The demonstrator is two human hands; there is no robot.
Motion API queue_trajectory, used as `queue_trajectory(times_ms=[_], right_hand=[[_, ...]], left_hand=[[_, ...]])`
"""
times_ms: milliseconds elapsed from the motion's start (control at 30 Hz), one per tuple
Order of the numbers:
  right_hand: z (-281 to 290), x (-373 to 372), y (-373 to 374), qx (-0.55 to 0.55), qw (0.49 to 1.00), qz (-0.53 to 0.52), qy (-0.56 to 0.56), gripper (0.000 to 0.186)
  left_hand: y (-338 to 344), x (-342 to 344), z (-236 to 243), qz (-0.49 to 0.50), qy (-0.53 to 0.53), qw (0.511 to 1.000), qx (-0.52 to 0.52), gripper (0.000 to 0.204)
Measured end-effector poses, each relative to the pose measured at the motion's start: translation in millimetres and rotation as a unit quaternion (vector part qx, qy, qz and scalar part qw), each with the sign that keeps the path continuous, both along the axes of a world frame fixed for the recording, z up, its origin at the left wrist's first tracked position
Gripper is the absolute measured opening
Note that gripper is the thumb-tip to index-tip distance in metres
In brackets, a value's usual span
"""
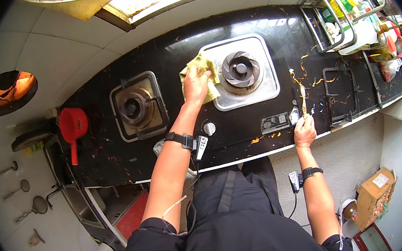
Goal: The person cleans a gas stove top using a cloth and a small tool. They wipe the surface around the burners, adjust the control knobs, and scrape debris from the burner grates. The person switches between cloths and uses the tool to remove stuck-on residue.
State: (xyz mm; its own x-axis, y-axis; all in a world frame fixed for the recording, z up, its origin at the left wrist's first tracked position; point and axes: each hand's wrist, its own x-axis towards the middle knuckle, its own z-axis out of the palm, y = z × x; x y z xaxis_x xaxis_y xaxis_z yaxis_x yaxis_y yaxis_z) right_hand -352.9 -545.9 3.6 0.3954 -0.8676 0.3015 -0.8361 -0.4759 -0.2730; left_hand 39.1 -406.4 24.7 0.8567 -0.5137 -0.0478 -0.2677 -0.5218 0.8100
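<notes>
My left hand presses a yellow-green cloth onto the black glass cooktop, at the left edge of the square metal tray round the right burner. Fingers of that hand are bent over the cloth. Near the cooktop's front edge, my right hand is closed round the lower end of a slim, pale, brown-stained thing; its exact kind is unclear. Orange-brown crumbs and streaks lie around it. A silver knob is below the cloth.
The left burner has a square pan support round it. A red saucepan stands at the far left. On the right lies a loose black pan support, with a metal rack of bottles behind. A cardboard box sits low at right.
</notes>
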Motion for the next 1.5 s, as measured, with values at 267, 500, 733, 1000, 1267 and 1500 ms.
queue_trajectory(times_ms=[267,500,733,1000,1267,1500], right_hand=[[3.1,2.4,0.2,-0.006,1.0,0.004,-0.015,0.014],[3.5,3.5,0.8,-0.004,1.0,-0.001,-0.011,0.013],[8.8,4.8,0.9,0.007,1.0,0.0,-0.022,0.013],[10.7,6.0,0.7,0.016,0.999,-0.011,-0.039,0.011],[15.4,6.7,0.5,0.019,0.999,-0.001,-0.048,0.012],[14.4,3.5,-0.6,0.032,0.997,0.001,-0.07,0.013]], left_hand=[[-35.2,13.1,20.8,-0.17,-0.056,0.976,0.121,0.04],[-53.6,12.3,26.0,-0.145,-0.065,0.975,0.158,0.042],[-46.0,17.0,32.8,-0.186,-0.035,0.961,0.201,0.044],[-84.9,36.7,38.8,-0.236,-0.007,0.961,0.141,0.041],[-104.5,63.9,39.1,-0.394,-0.127,0.897,0.155,0.035],[-81.7,45.9,40.2,-0.275,0.042,0.957,0.075,0.04]])
